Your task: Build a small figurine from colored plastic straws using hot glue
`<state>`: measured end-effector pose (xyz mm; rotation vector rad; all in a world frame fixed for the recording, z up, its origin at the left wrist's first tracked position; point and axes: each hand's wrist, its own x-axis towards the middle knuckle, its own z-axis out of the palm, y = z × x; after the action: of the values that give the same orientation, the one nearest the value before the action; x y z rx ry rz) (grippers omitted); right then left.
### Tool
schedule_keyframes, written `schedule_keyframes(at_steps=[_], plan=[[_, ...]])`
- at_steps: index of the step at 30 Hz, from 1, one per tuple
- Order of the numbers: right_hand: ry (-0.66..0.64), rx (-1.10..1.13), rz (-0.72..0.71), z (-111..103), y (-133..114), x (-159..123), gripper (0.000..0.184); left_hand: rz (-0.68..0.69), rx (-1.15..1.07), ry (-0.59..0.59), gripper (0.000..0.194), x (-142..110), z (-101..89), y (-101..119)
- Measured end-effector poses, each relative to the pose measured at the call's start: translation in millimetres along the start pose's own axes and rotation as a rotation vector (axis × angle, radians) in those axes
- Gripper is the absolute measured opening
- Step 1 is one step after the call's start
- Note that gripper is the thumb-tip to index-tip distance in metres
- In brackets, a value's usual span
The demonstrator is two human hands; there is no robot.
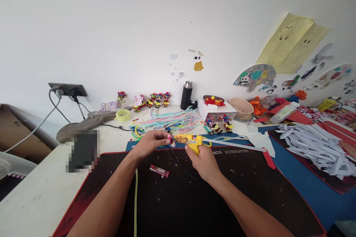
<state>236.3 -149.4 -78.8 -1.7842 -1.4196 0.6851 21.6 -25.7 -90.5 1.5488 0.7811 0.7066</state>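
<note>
Yellow glue gun (195, 140) sits gripped in the right hand (205, 163); at nine o'clock, just beside its nozzle, the left hand (151, 143) pinches a small pink piece (171, 141); such closeness means a slip could burn skin.

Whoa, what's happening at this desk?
Someone is working with both hands over a dark desk mat. The right hand holds a yellow glue gun, its nozzle pointing at a tiny pink and white piece in the fingers of the left hand. A red lighter lies on the mat. Behind the hands are a pile of colorful fuzzy strips and small colorful figures, with a black bottle standing near the wall.
</note>
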Motion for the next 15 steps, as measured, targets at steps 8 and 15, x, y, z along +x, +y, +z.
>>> schedule_keyframes(at_steps=[8, 15], plan=[[0.007, 0.006, 0.004, -1.5, 0.8, 1.2, 0.039, -0.008, -0.017, 0.006, 0.037, -0.1, 0.1, -0.2], [-0.009, 0.008, 0.002, -0.7, 0.4, -0.6, 0.039, -0.011, -0.016, 0.021, 0.039, 0.1, 0.2, 0.7]])
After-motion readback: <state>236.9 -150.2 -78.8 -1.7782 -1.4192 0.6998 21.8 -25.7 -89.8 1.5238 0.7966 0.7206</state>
